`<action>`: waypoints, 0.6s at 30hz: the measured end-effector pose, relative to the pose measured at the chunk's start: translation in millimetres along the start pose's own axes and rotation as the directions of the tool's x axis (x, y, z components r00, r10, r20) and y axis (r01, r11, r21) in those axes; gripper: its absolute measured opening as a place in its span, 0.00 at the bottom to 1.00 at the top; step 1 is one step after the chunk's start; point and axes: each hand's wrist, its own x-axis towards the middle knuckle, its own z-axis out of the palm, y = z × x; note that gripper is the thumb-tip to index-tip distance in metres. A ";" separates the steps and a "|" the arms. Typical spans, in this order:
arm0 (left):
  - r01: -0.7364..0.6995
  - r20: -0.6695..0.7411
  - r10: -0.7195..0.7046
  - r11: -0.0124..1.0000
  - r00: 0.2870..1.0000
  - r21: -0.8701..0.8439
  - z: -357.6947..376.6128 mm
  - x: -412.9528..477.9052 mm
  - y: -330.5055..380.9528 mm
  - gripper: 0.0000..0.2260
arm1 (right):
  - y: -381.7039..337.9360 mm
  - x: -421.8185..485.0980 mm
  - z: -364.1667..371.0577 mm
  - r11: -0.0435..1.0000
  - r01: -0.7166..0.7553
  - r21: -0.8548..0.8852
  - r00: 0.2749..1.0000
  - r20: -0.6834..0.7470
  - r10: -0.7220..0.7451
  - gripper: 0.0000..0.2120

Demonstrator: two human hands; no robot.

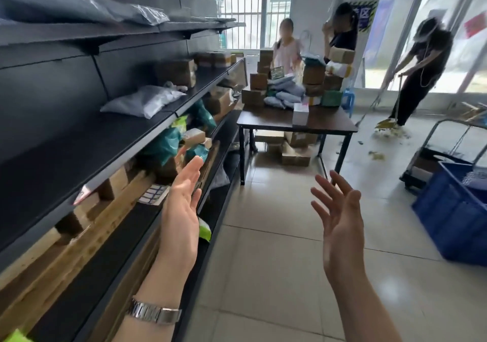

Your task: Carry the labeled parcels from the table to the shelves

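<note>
Both my hands are raised in front of me, palms facing each other, holding nothing. My left hand (181, 210) wears a metal watch and hovers beside the dark shelves (87, 144) on the left. My right hand (340, 223) is over the tiled aisle, fingers spread. Ahead stands a dark table (274, 120) piled with cardboard boxes (258, 81) and grey-blue mailer bags (287, 91); a white box (300, 113) sits near its front edge. The shelves hold a white bag (145, 100), teal bags (168, 141) and brown boxes (179, 71).
A blue plastic crate (453, 215) and a trolley (437, 162) stand on the right. More boxes (295, 152) lie under the table. Two people stand behind the table; a third person (419, 70) sweeps debris at the right. A tiled aisle (276, 236) runs to the table.
</note>
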 end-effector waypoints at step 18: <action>0.043 0.056 -0.039 0.995 0.998 -0.090 176.2 326.3 -157.7 0.22 | 86.1 375.8 -7.5 1.000 -0.017 -0.016 0.999 -0.027 0.017 0.28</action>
